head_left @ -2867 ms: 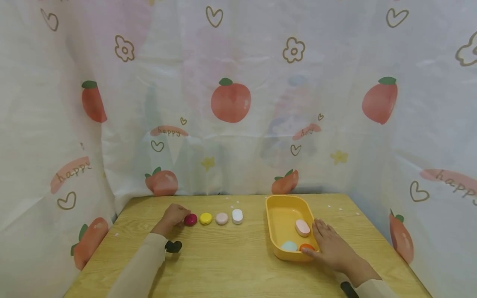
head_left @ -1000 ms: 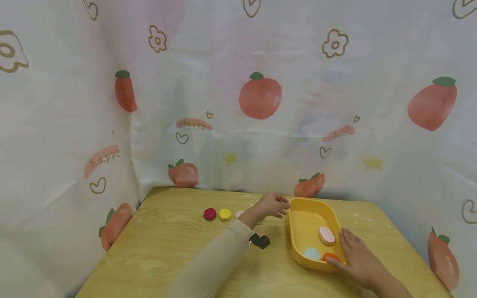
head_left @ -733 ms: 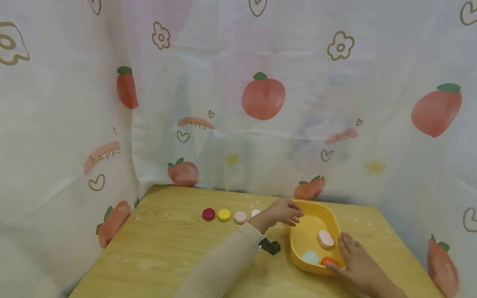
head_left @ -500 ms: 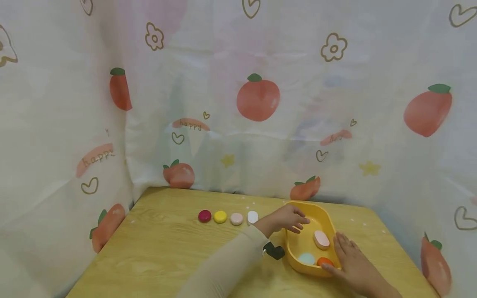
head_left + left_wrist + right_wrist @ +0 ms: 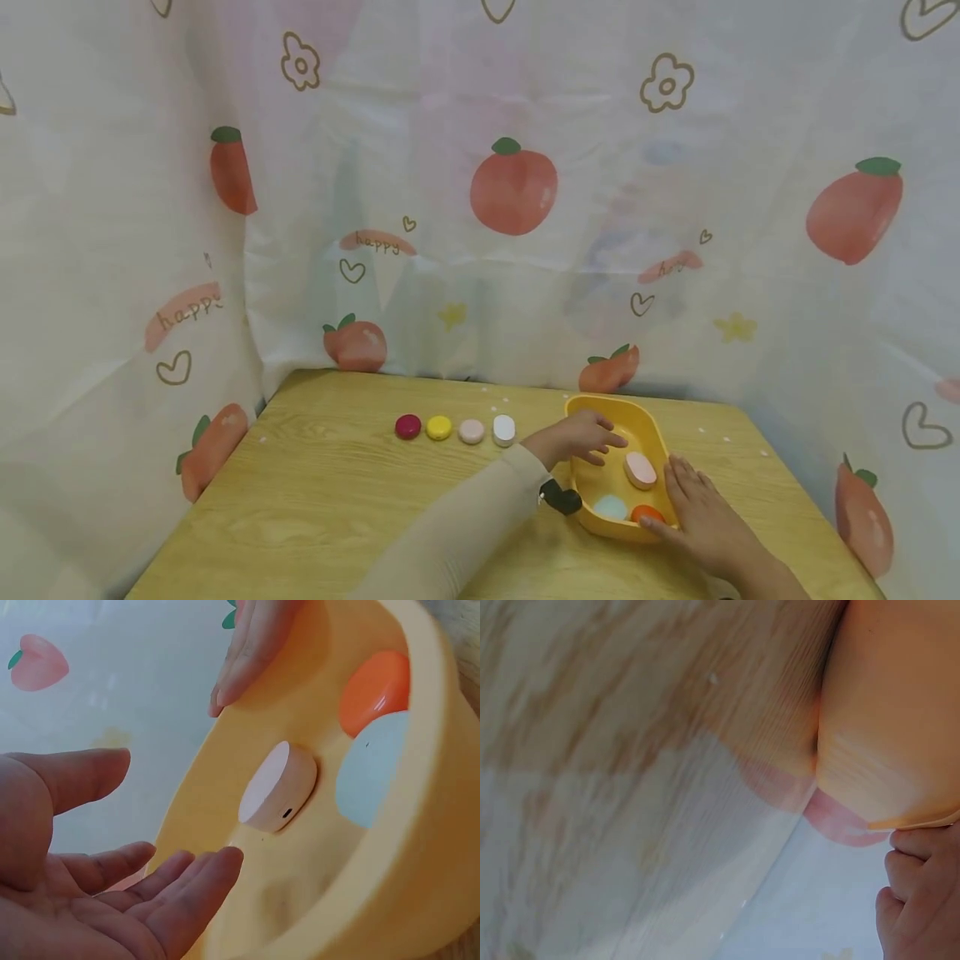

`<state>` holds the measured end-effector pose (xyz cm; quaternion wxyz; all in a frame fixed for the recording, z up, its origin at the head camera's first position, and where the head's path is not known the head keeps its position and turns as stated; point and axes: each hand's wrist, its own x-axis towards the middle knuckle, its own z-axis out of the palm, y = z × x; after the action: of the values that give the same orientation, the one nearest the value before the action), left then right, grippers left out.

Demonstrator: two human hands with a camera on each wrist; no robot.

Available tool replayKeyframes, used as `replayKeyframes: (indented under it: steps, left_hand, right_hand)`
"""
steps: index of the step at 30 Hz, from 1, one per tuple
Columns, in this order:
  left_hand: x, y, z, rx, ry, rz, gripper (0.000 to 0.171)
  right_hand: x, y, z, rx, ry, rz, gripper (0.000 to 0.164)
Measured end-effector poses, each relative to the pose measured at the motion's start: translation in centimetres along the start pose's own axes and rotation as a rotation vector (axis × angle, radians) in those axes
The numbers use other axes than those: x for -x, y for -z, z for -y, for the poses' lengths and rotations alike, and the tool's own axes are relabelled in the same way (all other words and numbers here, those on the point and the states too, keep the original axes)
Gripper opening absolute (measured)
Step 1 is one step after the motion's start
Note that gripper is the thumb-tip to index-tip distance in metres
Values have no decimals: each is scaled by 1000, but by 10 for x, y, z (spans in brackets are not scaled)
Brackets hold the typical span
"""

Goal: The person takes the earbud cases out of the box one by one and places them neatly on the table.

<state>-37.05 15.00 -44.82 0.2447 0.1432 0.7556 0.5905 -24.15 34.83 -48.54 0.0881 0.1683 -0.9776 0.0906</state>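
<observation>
My left hand [image 5: 577, 437] reaches over the left rim of the yellow tray [image 5: 617, 530], fingers spread and holding nothing. In the left wrist view its fingertips lie close to a pink oval case [image 5: 276, 787] with a small dark slot in its side. Beside that case in the tray are a pale mint case [image 5: 375, 769] and an orange one [image 5: 375, 690]. My right hand [image 5: 708, 518] rests along the tray's right rim with fingers straight; its thumb lies over the near right corner, by the orange case. The right wrist view shows the tray's outer wall [image 5: 892, 712] close up.
Left of the tray, a row stands on the wooden table [image 5: 300, 500]: a dark red round case [image 5: 408, 427], a yellow one [image 5: 439, 428], a pale pink one [image 5: 471, 432] and a white oblong one [image 5: 504, 430]. A printed curtain [image 5: 420, 167] encloses the table's back and sides.
My left hand has left the dark red case, passed right over the row and come in over the tray. The right hand stays on the rim. The head view has shifted.
</observation>
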Motion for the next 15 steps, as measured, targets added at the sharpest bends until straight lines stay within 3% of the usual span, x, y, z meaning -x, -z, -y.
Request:
replayKeyframes:
  steps: [7, 15]
  left_hand:
    - [-8, -22, 1, -50, 49, -114, 47]
    - [-11, -34, 6, -80, 90, -124, 56]
  right_hand:
    - [1, 0, -1, -23, -21, 12, 89]
    - [3, 0, 1, -6, -17, -17, 88]
